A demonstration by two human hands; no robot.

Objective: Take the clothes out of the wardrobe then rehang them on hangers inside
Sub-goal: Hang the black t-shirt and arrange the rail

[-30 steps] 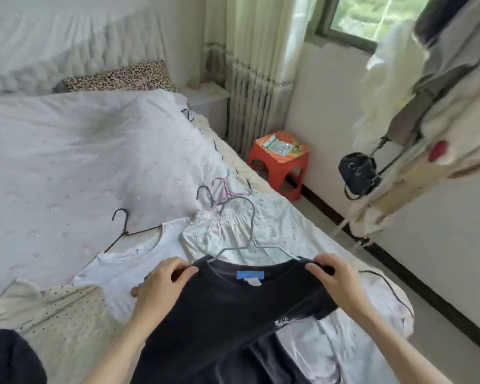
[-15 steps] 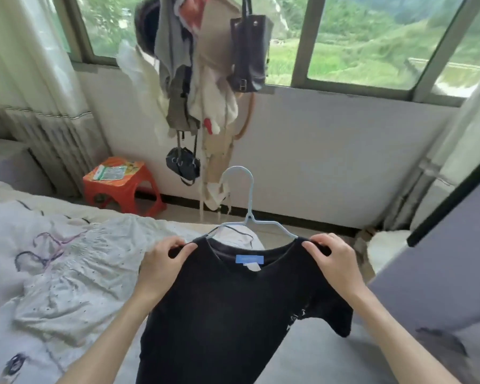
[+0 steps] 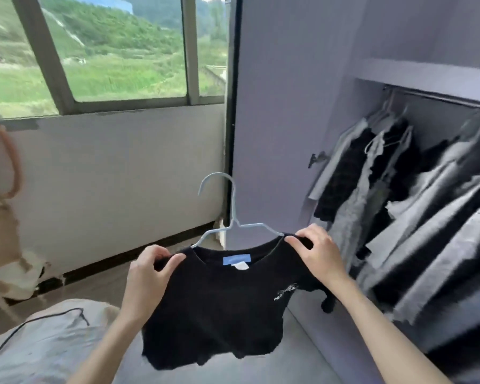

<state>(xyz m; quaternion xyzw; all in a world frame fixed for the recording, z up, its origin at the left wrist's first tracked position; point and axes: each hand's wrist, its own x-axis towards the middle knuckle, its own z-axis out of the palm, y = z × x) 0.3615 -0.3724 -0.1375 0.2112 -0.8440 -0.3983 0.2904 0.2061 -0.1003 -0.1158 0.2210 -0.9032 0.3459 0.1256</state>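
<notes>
Left hand (image 3: 150,268) and right hand (image 3: 316,252) pinch the shoulders of the black T-shirt (image 3: 222,309) on its pale blue hanger (image 3: 233,217), held in open space left of the wardrobe rail (image 3: 438,99), apart from the hung clothes (image 3: 399,206).

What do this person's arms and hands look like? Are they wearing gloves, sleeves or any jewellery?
Both are bare. The left hand and right hand wear no gloves, and no rings, watch or bracelet show on the fingers or wrists. No sleeve covers either forearm as far as the picture reaches, so any sleeve must end above the bottom edge. The nails look short and unpainted, though the picture is a little soft.
</notes>
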